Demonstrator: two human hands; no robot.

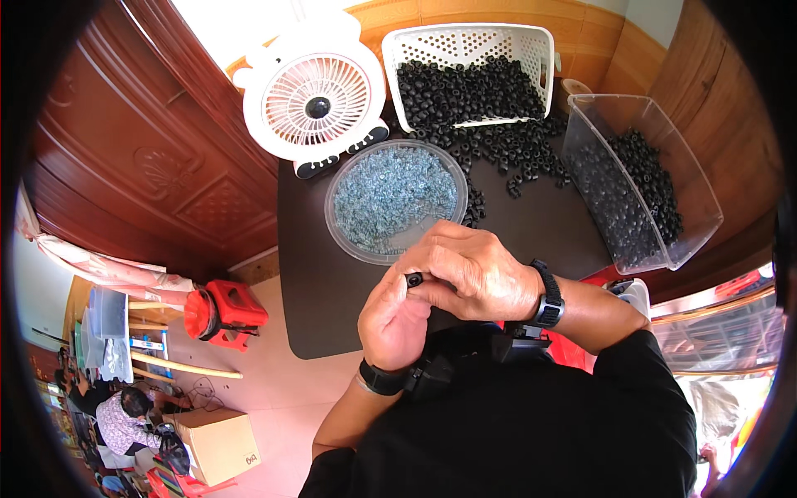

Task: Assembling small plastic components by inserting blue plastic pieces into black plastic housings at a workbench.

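My two hands meet in front of me at the near edge of a clear round tub (pixel 353 242) full of tiny bluish translucent pieces. A small black part with a round hole (pixel 414 280) sits between the fingertips of my left hand (pixel 392 324). My right hand (pixel 473 270) is closed close against it, thumb and fingers bent together. Whatever those right fingers pinch is hidden. Similar small black parts (pixel 473 91) fill a white perforated basket (pixel 535 35) tipped on its side, and many have spilled onto the dark table (pixel 324 307).
A white animal-shaped fan (pixel 318 108) stands at the back left. On the right, a clear plastic bin (pixel 664 149) holds more black parts. A red stool (pixel 228 311) and a cardboard box (pixel 217 444) are on the floor at left, near another person (pixel 124 423).
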